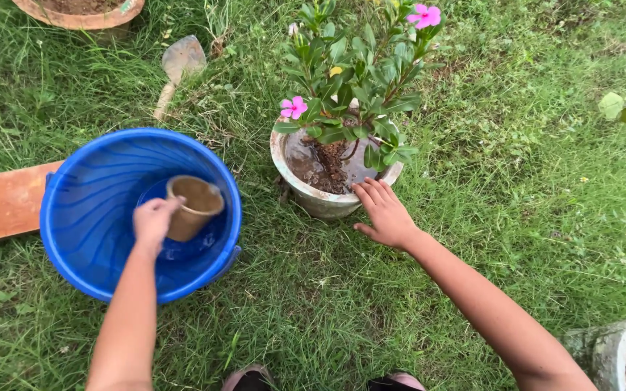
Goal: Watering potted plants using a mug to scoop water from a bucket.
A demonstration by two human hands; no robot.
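Rough green grass (472,239) covers the ground all round, with no tabletop anywhere; everything stands or lies on the lawn. The largest thing is the blue bucket (74,217), round and ribbed inside, sitting at the left; it looks like thin plastic, light when dry, and any water in its bottom would make it heavy and sloshy, though how much it holds is hard to tell. Next in size is the pale plant pot (313,199) in the middle, holding dark wet soil and a leafy plant (360,80) with pink flowers; it looks stiff, weighty and brittle, best taken by the rim or cradled low, never by the stems, which are soft and would snap. A flat orange board (5,203) lies at the left edge; a garden trowel (179,65) lies in the grass beyond the bucket; parts of two other pots show at top left and bottom right. Smallest is the brown cup (193,206), tilted inside the bucket; the left hand (153,221) is closed around its side, a sound grip for a small, light, rigid, possibly wet and slippery thing. The right hand (385,213) lies open, fingers spread, its fingertips touching the near rim of the plant pot, gripping nothing.
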